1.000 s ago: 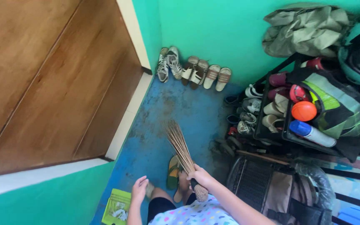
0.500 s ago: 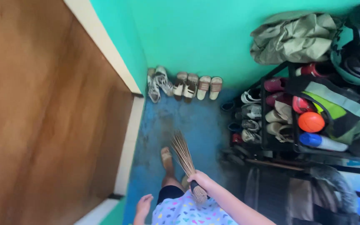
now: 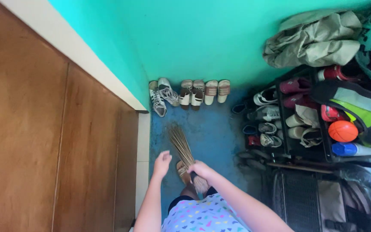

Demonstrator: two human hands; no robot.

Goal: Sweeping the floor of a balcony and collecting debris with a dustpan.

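One bundle of thin brown sticks, a stick broom (image 3: 182, 146), was the thing in play; the right hand (image 3: 200, 170) was closed around its bound end, with the bristle tips fanning toward twelve o'clock onto the worn blue concrete floor (image 3: 213, 129). Half a second before, the tips had rested lower on the floor; now they reached nearer the row of pale sandals and sneakers (image 3: 190, 92) along the green wall (image 3: 202, 38), so I judged the sweeping had worked its way up the narrow strip. At nine o'clock from the broom, the left hand (image 3: 162, 163) had risen from beside the hip and hung loosely open, gripping nothing. A sandalled foot (image 3: 182, 171) showed just under the broom. At three o'clock stood the black shoe rack (image 3: 285, 124) with an orange ball (image 3: 342, 131); at nine o'clock, the brown wooden door (image 3: 44, 141).
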